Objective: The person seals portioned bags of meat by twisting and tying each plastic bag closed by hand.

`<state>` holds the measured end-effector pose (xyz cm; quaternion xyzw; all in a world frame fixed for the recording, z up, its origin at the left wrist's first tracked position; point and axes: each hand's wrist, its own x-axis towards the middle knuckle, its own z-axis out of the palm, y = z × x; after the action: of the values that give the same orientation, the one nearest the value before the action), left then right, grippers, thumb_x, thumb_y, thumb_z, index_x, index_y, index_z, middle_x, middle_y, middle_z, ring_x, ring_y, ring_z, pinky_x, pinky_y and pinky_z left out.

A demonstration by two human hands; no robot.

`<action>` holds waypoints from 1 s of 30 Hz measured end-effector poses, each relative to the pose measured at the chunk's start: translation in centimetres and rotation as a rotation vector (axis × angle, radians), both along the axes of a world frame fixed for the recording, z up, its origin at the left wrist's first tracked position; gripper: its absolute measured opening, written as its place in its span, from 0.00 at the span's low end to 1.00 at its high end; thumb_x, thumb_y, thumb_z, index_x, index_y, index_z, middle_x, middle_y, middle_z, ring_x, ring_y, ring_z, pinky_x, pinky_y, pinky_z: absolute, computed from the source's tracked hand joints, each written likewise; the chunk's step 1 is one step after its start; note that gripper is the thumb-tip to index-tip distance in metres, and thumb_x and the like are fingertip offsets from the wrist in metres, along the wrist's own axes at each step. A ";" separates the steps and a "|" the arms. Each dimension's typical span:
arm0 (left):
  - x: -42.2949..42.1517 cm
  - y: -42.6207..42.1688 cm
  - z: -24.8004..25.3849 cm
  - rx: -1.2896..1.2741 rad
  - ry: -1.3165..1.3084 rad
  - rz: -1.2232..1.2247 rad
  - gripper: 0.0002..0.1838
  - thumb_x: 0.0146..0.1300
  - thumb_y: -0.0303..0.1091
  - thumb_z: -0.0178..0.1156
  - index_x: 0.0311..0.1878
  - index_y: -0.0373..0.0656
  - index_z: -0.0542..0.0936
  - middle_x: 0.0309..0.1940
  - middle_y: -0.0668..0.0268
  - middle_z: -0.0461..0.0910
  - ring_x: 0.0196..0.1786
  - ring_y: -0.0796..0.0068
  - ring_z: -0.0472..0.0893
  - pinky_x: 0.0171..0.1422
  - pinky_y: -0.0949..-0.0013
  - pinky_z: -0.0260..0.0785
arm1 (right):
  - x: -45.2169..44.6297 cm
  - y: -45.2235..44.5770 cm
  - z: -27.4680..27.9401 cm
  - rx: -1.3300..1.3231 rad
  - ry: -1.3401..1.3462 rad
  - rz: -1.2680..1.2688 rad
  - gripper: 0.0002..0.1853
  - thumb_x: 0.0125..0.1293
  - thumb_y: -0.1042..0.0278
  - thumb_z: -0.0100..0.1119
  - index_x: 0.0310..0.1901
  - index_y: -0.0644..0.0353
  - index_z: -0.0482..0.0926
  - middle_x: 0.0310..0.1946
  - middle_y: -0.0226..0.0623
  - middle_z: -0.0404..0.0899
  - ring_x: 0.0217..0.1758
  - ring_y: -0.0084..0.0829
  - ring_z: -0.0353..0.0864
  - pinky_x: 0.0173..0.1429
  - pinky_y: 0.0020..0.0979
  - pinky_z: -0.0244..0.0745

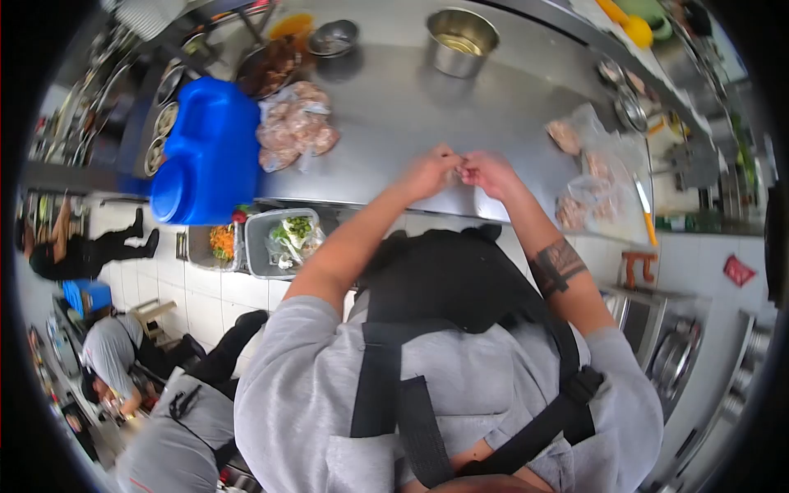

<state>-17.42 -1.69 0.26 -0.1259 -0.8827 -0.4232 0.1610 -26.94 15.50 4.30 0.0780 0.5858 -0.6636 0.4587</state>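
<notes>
Over the near part of the steel table (386, 107), my left hand (431, 173) and my right hand (488, 174) meet at the fingertips. Both hands are closed in a pinch. Whatever lies between the fingers, if anything, is too small to make out. To the left of my hands lie clear bags of pale pink raw meat (297, 123). More bagged meat (598, 168) rests on a whitish board at the right. Beyond my hands stands a steel pot (463, 43) with some yellowish liquid inside.
A large blue jug (209, 148) stands at the table's left edge. Below it are bins of vegetable scraps (283, 244). A knife (648, 212) with an orange handle lies at the right. A dark bowl (334, 38) sits at the back. Other people (181, 435) are at lower left.
</notes>
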 end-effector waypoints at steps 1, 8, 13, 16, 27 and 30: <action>0.0 -0.3 1.0 -0.019 0.043 -0.042 0.14 0.59 0.28 0.66 0.49 0.50 0.83 0.45 0.60 0.80 0.45 0.52 0.83 0.46 0.56 0.78 | -0.2 0.1 0.1 0.081 0.101 0.081 0.04 0.64 0.79 0.62 0.40 0.66 0.81 0.31 0.34 0.80 0.30 0.24 0.79 0.37 0.27 0.78; 0.4 0.3 1.2 0.062 0.043 0.031 0.13 0.62 0.25 0.63 0.49 0.47 0.83 0.43 0.61 0.82 0.45 0.55 0.84 0.49 0.57 0.78 | 0.0 0.7 1.1 -0.052 0.032 0.006 0.08 0.64 0.79 0.64 0.44 0.68 0.81 0.32 0.35 0.80 0.31 0.24 0.79 0.38 0.28 0.79; 0.6 1.7 0.3 0.396 -0.195 0.159 0.13 0.64 0.20 0.62 0.52 0.39 0.82 0.41 0.61 0.85 0.43 0.69 0.85 0.50 0.67 0.79 | 1.1 0.2 1.3 0.004 0.117 -0.026 0.06 0.70 0.77 0.61 0.46 0.69 0.82 0.36 0.35 0.83 0.34 0.25 0.80 0.42 0.28 0.80; 0.5 2.0 -0.7 0.535 -0.278 0.210 0.13 0.65 0.20 0.63 0.53 0.36 0.82 0.41 0.63 0.85 0.43 0.75 0.84 0.50 0.70 0.79 | 1.3 0.1 2.1 0.038 0.203 0.055 0.05 0.70 0.77 0.60 0.44 0.69 0.83 0.37 0.37 0.83 0.35 0.26 0.81 0.43 0.28 0.81; 0.5 3.1 0.9 0.788 -0.389 0.318 0.06 0.66 0.23 0.65 0.45 0.35 0.84 0.40 0.65 0.83 0.41 0.79 0.82 0.45 0.73 0.76 | 2.7 -0.5 -1.3 -0.080 0.341 -0.157 0.12 0.62 0.82 0.63 0.48 0.69 0.79 0.39 0.40 0.84 0.39 0.29 0.85 0.43 0.29 0.83; 0.8 3.3 2.9 0.900 -0.460 0.449 0.03 0.65 0.23 0.66 0.41 0.35 0.85 0.43 0.65 0.78 0.41 0.78 0.79 0.43 0.73 0.73 | 3.8 -1.0 -1.9 0.003 0.675 -0.062 0.12 0.62 0.81 0.63 0.47 0.66 0.80 0.39 0.38 0.85 0.40 0.28 0.85 0.47 0.29 0.82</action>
<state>-16.64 1.64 3.18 0.2423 -0.6323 -0.7306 0.0883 -23.10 14.54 2.40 -0.1278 0.7031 -0.6645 0.2184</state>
